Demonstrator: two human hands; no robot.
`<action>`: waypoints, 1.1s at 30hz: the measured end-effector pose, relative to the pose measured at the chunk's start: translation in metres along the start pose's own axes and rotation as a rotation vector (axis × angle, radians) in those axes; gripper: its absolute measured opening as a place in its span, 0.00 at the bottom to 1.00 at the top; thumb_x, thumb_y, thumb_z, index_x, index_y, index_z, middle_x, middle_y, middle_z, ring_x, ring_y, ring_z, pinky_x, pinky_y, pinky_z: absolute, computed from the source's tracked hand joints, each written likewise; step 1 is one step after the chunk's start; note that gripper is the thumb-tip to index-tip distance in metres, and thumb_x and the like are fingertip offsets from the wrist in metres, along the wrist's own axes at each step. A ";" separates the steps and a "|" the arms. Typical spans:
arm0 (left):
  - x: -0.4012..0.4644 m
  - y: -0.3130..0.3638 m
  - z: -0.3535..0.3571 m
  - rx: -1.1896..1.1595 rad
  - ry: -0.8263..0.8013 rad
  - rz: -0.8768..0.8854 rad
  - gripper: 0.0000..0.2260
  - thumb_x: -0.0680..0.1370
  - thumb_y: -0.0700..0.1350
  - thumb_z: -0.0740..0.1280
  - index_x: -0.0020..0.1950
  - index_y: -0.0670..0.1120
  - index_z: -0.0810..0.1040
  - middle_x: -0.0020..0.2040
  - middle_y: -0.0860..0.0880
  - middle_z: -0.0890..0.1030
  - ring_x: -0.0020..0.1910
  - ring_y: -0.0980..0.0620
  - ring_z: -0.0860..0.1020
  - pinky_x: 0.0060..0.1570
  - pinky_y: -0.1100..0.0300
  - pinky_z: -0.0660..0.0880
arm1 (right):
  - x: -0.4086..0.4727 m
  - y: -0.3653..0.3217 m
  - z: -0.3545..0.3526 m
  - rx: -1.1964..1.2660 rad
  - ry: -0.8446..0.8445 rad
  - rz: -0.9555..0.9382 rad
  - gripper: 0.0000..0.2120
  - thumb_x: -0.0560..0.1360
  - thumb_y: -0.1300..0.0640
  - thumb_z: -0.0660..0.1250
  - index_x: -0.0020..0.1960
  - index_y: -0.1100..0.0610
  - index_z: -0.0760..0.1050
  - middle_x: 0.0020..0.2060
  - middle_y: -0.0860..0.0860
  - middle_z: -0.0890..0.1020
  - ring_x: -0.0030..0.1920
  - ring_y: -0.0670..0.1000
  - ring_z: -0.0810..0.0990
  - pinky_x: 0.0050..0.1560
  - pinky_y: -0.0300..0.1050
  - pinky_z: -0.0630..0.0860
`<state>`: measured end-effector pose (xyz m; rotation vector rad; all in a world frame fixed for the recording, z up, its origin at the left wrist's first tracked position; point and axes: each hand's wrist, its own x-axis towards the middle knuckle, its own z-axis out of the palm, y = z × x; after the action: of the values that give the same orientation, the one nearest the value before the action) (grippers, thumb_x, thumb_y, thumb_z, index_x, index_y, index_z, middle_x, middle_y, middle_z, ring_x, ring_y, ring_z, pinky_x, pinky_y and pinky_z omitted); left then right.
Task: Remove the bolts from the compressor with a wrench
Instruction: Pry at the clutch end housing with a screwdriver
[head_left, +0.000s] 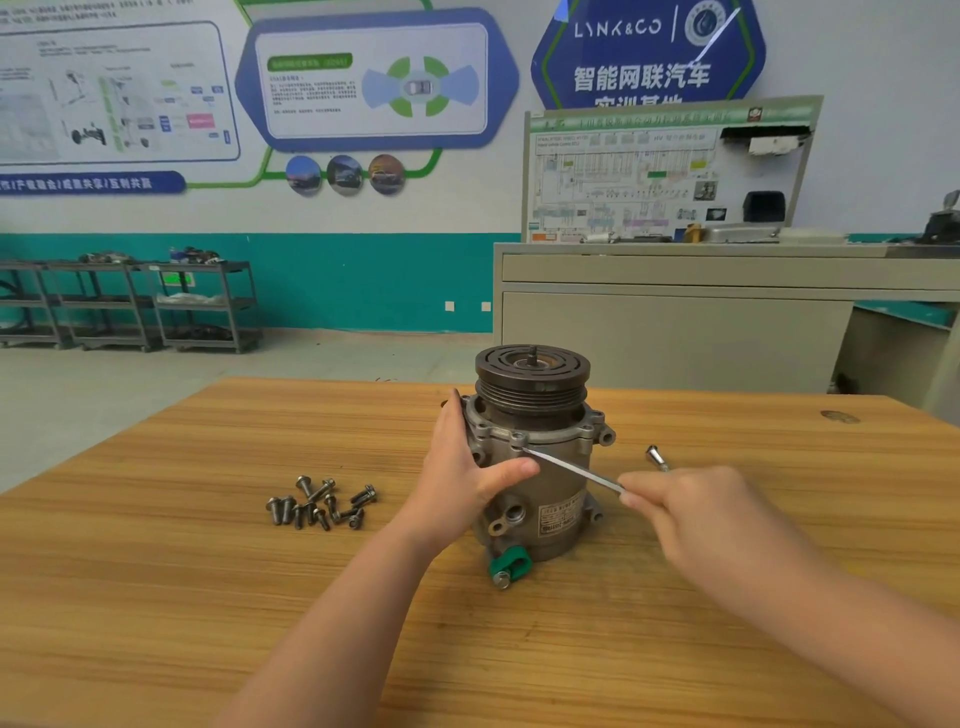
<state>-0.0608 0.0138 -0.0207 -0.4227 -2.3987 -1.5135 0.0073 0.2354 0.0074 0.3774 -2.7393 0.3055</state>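
The grey compressor (550, 467) stands upright on the wooden table (208, 597), its dark pulley on top. My left hand (462, 483) grips the compressor's left side, fingers wrapped behind, thumb across the front. My right hand (696, 514) pinches the near end of a thin silver wrench (571, 470). The wrench's far end sits on a bolt at the front of the flange (517, 441). Several removed bolts (322, 503) lie in a loose heap on the table to the left.
A small silver socket-like piece (655, 457) lies right of the compressor. A green clip (511, 564) sticks out at the compressor's base. Beyond the table stand a grey cabinet (675, 322) and metal shelf carts (130, 306) against the wall.
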 end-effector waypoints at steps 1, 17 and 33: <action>0.000 -0.001 0.001 -0.017 0.006 -0.005 0.58 0.62 0.67 0.73 0.80 0.50 0.42 0.81 0.52 0.51 0.78 0.53 0.51 0.75 0.53 0.52 | -0.001 0.001 0.004 0.017 0.028 -0.007 0.13 0.81 0.49 0.58 0.54 0.52 0.79 0.43 0.50 0.83 0.46 0.54 0.80 0.50 0.50 0.76; 0.002 -0.006 0.005 -0.082 0.038 -0.023 0.58 0.62 0.67 0.73 0.80 0.52 0.41 0.80 0.55 0.52 0.73 0.61 0.55 0.66 0.67 0.56 | 0.039 -0.006 -0.055 -0.190 -0.240 -0.102 0.12 0.83 0.51 0.58 0.45 0.50 0.77 0.32 0.49 0.74 0.33 0.49 0.71 0.34 0.43 0.69; 0.002 -0.007 0.006 -0.050 0.047 -0.031 0.57 0.65 0.64 0.74 0.80 0.49 0.40 0.81 0.52 0.50 0.78 0.54 0.51 0.76 0.53 0.52 | -0.018 -0.012 0.029 0.064 0.262 -0.053 0.05 0.73 0.62 0.73 0.47 0.55 0.83 0.28 0.48 0.78 0.26 0.53 0.77 0.25 0.46 0.72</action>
<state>-0.0658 0.0168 -0.0285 -0.3580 -2.3465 -1.5822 0.0179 0.2209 -0.0236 0.3955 -2.4638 0.3999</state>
